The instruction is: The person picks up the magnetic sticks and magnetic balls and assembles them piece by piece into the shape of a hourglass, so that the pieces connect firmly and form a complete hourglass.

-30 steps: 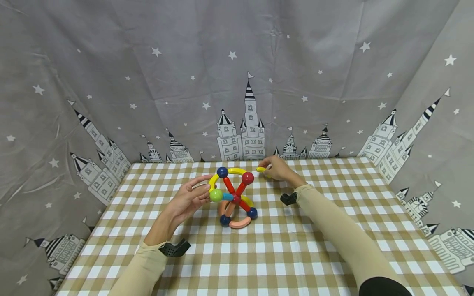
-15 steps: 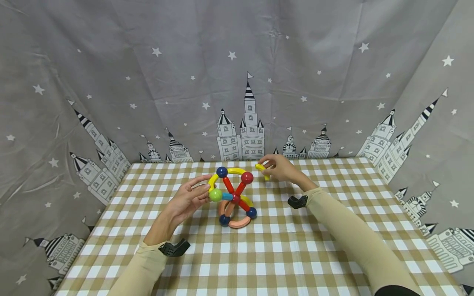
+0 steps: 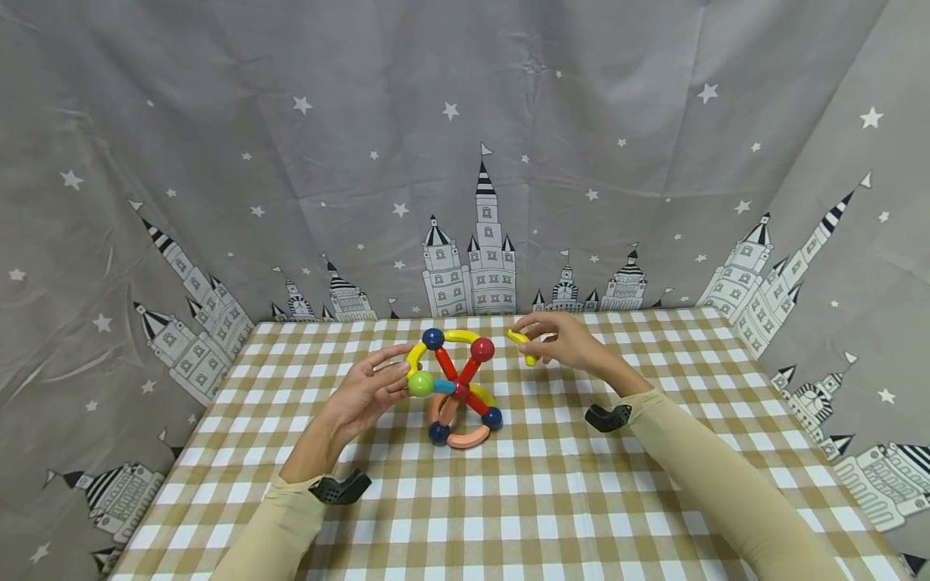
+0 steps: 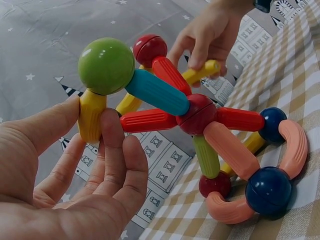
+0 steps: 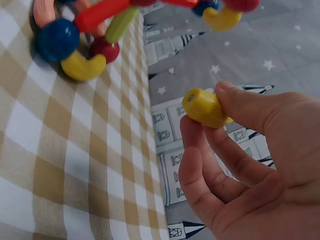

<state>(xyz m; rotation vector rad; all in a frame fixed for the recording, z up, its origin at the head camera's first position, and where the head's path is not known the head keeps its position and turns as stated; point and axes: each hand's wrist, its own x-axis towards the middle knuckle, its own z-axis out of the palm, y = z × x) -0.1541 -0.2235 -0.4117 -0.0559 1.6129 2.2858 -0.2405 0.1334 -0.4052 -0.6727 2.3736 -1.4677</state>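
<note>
A build of magnetic balls and rods stands on the table, with a small red ball (image 4: 196,115) at its hub and straight rods fanning out to blue, red and green balls. Curved pieces join several of the outer balls. My left hand (image 3: 366,395) pinches the yellow curved rod (image 4: 92,116) under the green ball (image 4: 106,66) between thumb and fingers. To the right of the build, my right hand (image 3: 563,340) pinches a loose yellow curved rod (image 5: 204,108) by its middle, apart from the large red ball (image 3: 483,349). A metal tip shows on that rod's end.
A brown-and-white checked cloth (image 3: 465,516) covers the table. Behind it hangs a grey curtain (image 3: 581,121) printed with castles and stars, meeting the table's back edge.
My right hand has drawn slightly right and nearer, and the loose yellow curved rod in it has turned to slant down to the right. My left hand and the build hold still.
</note>
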